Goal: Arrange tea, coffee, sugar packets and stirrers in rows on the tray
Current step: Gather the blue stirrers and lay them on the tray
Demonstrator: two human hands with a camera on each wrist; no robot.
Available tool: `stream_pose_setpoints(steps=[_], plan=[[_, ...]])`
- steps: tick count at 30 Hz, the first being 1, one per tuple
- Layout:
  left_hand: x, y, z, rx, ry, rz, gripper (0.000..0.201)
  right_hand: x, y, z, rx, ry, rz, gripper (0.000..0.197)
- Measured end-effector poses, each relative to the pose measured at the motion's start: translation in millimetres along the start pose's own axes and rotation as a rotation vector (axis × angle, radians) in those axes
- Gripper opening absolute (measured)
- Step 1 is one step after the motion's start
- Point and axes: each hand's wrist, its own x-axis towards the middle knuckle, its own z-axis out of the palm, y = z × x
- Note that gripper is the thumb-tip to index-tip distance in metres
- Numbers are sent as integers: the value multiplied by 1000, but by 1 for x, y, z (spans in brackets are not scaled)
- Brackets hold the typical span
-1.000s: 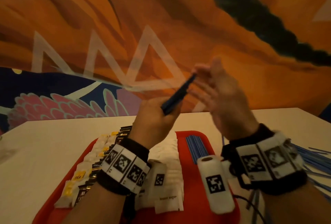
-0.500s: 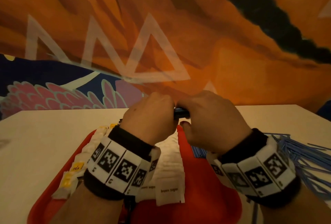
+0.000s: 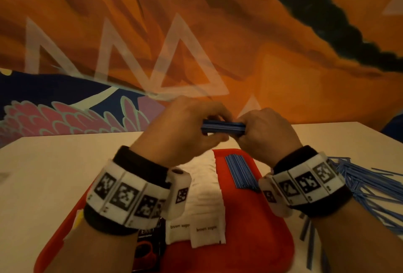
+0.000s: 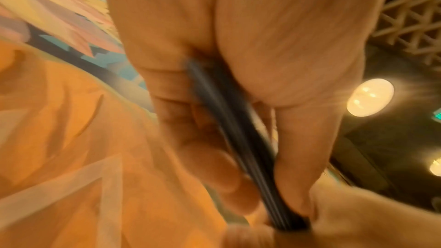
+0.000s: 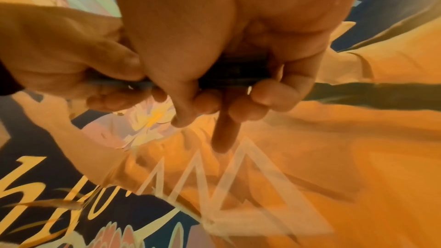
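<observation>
Indoors, at a pale table:
Wall: a painted mural (image 3: pixel 261 65) in swirling orange, with pale outlined triangles and pink scalloped feathers on navy, fills the background.
Table: a smooth cream tabletop (image 3: pixel 43 174) carries the work.
Tray: a glossy red plastic tray (image 3: pixel 246 229) with rounded corners lies on the table below the raised hands.
Loose stirrers: a splayed heap of thin blue sticks (image 3: pixel 366 185) sprawls on the table just right of the tray.
Sugar: soft white paper packets (image 3: pixel 207 231) printed "brown sugar" overlap in a row down the tray's middle.
Laid stirrers: a flat, tidy band of blue sticks (image 3: pixel 239 172) lies on the tray right of the sugar.
Coffee: a dark sachet (image 3: pixel 148 248) shows at the tray's near edge.
Hands: left hand (image 3: pixel 185 128) and right hand (image 3: pixel 268 133), wrists in marker-printed bands, are brought together above the tray's far end.
Held bundle: a straight, ridged bundle of blue stirrers (image 3: pixel 223 127) lies level between them, each hand's curled fingers clamped round one end.
</observation>
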Motion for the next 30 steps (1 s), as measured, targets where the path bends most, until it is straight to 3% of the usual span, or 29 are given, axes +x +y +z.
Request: stream_pose_setpoints(steps=[3,6,12,13,16,19,21,23,27,30], plan=[[-2,-8,-3,-273,124,-43,27,2,8,-3,10,35,46,38],[1,-4,7,-537,157,-107,24,2,0,-6,35,88,27,36],[4,-6,9,-629,232,-94,15,-1,0,-18,138,151,-146,25],[4,-8,8,-648,254,-93,14,-2,1,-24,211,138,-194,25],[3,-13,6,-852,301,-120,12,-3,6,-39,547,141,-210,52],[4,-13,6,-1015,309,-136,10,-1,4,-39,1019,307,-163,44],[5,-9,9,-1028,280,-105,8,-3,-7,-36,1297,297,-118,45],[6,-5,15,-1008,258,-76,8,-6,-17,-30,1396,262,-121,45],[6,-6,14,-1012,255,-97,14,-8,-19,-33,1338,179,-257,28],[5,-11,8,-869,260,-77,12,-9,-9,-44,892,4,-312,44]])
